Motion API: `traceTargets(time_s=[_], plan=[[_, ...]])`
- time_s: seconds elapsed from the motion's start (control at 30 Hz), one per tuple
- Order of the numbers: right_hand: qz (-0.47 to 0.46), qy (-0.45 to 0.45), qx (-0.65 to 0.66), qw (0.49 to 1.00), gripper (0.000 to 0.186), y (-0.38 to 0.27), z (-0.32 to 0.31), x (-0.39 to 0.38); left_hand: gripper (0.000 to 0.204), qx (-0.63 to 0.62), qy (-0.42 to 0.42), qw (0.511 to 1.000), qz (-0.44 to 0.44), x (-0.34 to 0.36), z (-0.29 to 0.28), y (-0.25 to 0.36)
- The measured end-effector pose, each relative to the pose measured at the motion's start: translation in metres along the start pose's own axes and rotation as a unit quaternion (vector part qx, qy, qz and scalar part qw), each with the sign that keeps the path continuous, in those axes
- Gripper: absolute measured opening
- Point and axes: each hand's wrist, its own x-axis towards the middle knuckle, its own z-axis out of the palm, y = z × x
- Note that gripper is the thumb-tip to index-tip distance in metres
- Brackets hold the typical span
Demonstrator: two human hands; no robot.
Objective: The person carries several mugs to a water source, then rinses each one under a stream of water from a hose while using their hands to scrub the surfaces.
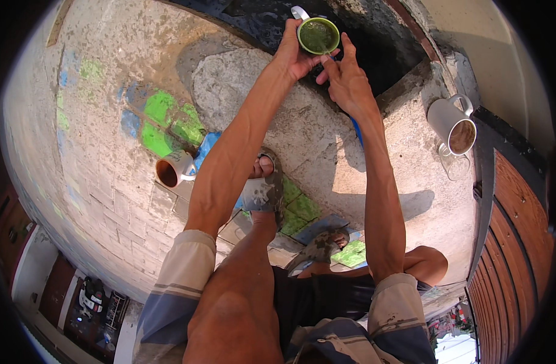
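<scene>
- L hand (292, 56), top ctr of frame: fingers wrapped round a green-lined cup (318, 36), wht handle up-left, bubbly liquid in it.
- Cup's held abv the edge of a dark gutter (405, 57), top of frame.
- R hand (352, 84), just right of cup: index finger stretched up alongside, thumb nr rim; can't tell if it's pinching sth thin there.
- Mid-left: wht mug (182, 162), brown inside, on paving (108, 203) w/ green & blue paint.
- Upper right: tall wht mug (443, 118), murky liquid, clear glass (457, 168) right by it.
</scene>
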Motion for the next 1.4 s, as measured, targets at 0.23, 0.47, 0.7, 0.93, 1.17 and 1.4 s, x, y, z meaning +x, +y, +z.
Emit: traceTargets(time_s=[0.23,0.47,0.7,0.93,1.17,1.4], plan=[[0.005,0.000,0.015,1.000,0.076,-0.003,0.002,0.000,0.064,-0.022,0.007,1.000,-0.003,0.002,-0.005,-0.002],[-0.247,0.247,-0.298,0.888,0.039,-0.012,-0.013,0.006,0.058,-0.048,0.046,0.998,0.019,-0.005,0.000,0.001],[-0.230,0.042,-0.235,0.944,0.041,-0.008,0.002,0.052,0.062,0.035,0.040,0.999,0.000,-0.027,0.021,-0.001],[-0.197,-0.091,-0.279,0.935,0.066,-0.039,-0.033,0.049,0.065,0.131,0.019,0.991,-0.021,-0.031,0.021,0.030],[0.079,-0.134,0.347,0.925,0.047,-0.047,-0.034,0.071,0.050,0.143,0.127,0.940,0.281,-0.039,0.043,0.002],[-0.317,-0.105,-0.216,0.917,0.055,-0.024,-0.020,0.053,0.045,0.135,0.052,0.986,-0.085,-0.033,0.009,0.053]])
